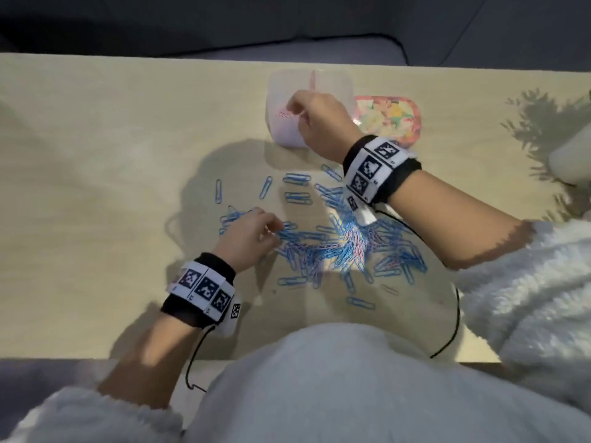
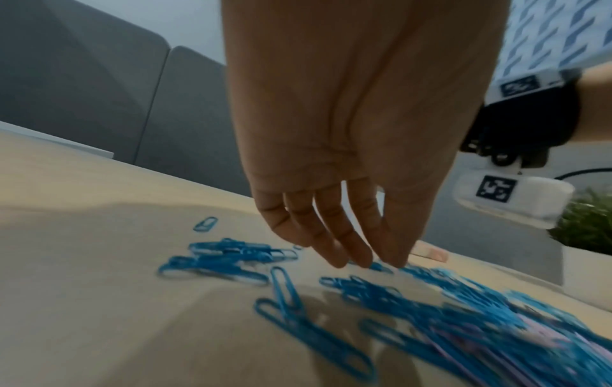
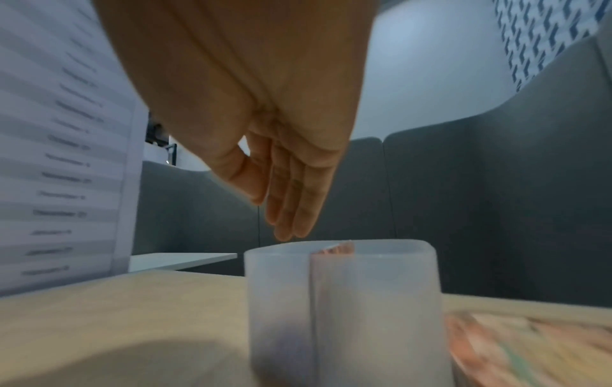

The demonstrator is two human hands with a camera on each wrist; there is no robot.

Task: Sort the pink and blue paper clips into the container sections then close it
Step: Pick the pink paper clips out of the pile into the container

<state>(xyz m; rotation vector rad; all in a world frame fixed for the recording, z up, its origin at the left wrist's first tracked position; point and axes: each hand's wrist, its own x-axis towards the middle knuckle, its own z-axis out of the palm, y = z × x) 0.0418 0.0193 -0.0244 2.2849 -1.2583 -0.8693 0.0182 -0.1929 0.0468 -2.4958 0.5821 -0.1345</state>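
Pale wood made up the surface (image 1: 96, 161), on which everything was laid out. A wide heap of paper clips (image 1: 335, 247), mostly blue with a few pink ones mixed in, was spread across its middle, with loose blue clips scattered at the heap's left and far edges. Beyond the heap stood a frosted container (image 1: 339, 87), open at the top and split by an upright divider (image 3: 313, 301); a few pink clips (image 1: 283, 115) could be made out in its left section. A patterned pink lid (image 1: 388, 118) lay flat just beside the container on its right. At the far right edge a small plant in a white pot (image 2: 586, 264) was partly seen. The right hand (image 1: 315, 118) was held over the container's left section, its fingers (image 3: 294, 209) straight and pointing down at the rim, with nothing seen in them. The left hand (image 1: 248, 239) was lowered to the left edge of the heap, its fingers (image 2: 344, 235) loosely extended, the tips just at the blue clips and gripping none.
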